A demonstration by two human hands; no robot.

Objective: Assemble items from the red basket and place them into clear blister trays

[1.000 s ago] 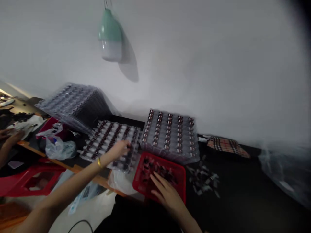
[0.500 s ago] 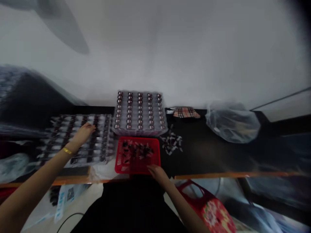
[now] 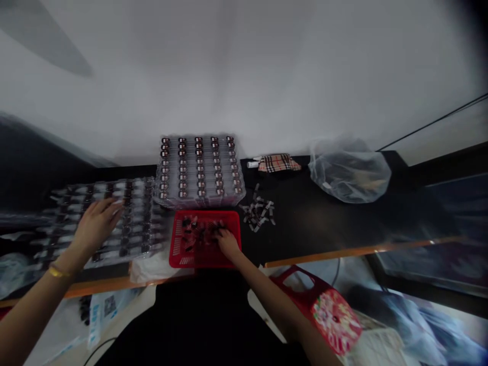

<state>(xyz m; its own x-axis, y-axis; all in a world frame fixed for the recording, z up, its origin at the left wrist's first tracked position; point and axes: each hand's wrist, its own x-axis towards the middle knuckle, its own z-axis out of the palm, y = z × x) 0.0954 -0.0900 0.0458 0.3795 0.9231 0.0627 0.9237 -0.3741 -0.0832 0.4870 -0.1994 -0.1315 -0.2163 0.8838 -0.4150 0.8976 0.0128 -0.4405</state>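
My left hand (image 3: 97, 223) hovers with fingers spread low over a clear plastic tray (image 3: 99, 223) holding rows of small dark-and-silver parts, and I cannot tell whether it touches them. My right hand (image 3: 227, 242) reaches into a red plastic basket (image 3: 205, 262), its fingers among a heap of small dark parts (image 3: 200, 231). Whether those fingers hold anything is hidden. Behind the basket stands a stack of clear trays (image 3: 200, 170) with rows of dark-red and white parts.
Small grey-white pieces (image 3: 257, 213) lie loose on the black table (image 3: 316, 223). Farther back are a plaid pouch (image 3: 279, 163) and a clear plastic bag (image 3: 348, 173). A red floral bag (image 3: 328, 310) sits below the table's orange front edge (image 3: 335, 254).
My right hand has moved from the basket's front rim into the parts. My left hand has shifted left over the tray. The view has turned, sliding the table left.
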